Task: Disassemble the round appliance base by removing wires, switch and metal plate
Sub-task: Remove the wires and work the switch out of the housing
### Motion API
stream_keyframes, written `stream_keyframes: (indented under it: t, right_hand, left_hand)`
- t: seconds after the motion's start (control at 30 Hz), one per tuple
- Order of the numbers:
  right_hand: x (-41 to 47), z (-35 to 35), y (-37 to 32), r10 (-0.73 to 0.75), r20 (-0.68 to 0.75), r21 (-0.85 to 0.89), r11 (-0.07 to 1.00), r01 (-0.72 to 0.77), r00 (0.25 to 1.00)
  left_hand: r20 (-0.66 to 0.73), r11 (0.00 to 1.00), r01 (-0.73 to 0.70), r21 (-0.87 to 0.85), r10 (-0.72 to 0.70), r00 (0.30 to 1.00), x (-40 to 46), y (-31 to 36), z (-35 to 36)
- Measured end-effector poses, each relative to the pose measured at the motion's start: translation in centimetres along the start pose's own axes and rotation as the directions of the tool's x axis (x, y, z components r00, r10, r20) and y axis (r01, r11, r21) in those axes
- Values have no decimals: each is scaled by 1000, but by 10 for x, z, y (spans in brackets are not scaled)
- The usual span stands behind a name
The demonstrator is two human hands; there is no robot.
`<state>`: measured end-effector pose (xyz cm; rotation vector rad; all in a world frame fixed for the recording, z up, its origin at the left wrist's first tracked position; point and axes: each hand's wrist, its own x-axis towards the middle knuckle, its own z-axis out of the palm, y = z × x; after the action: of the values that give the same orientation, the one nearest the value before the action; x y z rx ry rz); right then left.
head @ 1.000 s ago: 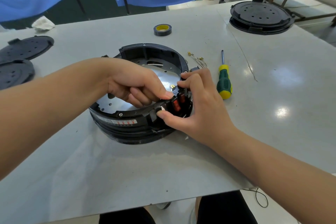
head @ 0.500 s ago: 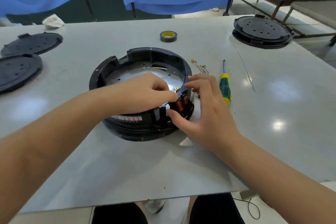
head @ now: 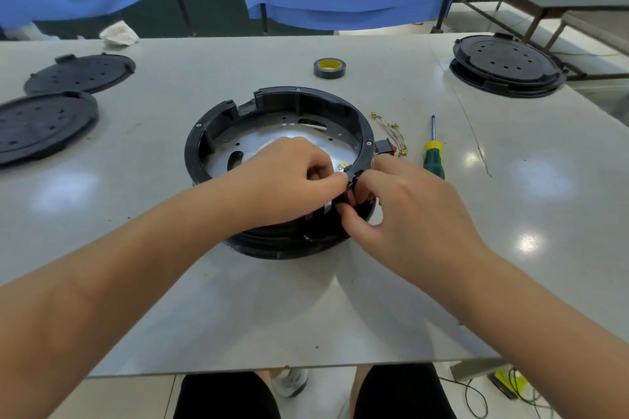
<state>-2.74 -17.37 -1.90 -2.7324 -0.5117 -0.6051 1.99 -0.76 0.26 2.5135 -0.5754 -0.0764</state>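
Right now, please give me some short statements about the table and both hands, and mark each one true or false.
1. Both hands work at the near right rim of the round base. True: the left hand and the right hand meet there.
2. The screwdriver is held in the right hand. False: it lies on the table, right of the base.
3. The tape roll lies beyond the base. True.
4. The metal plate is already out of the base. False: it is still inside.
5. Loose wires lie between the base and the screwdriver. True.
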Motion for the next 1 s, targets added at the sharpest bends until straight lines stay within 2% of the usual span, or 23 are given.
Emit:
stream_keyframes:
  t: [0.27,0.5,0.67,0.9,1.0]
  right_hand:
    - [-6,6,-2,54,18,156,986,-56,998]
    - [-3,3,-3,46,68,99,994,-52,997]
    - [-4,-2,-7,71,-67,90,994,-64,995]
    - [8,-10,3,-59,56,93,994,54,997]
    - [11,-9,7,-68,38,186,981,59,997]
  left_hand:
    - [23,997,45,-59,-44,999,2,-1,-1]
    - [32,996,45,-76,-43,999,2,0,-1]
    - [44,994,69,-90,-65,997,4,-1,-1]
    - [137,980,116,-164,-94,986,8,-4,-2]
    - [165,980,102,-170,-74,983,9,-5,-2]
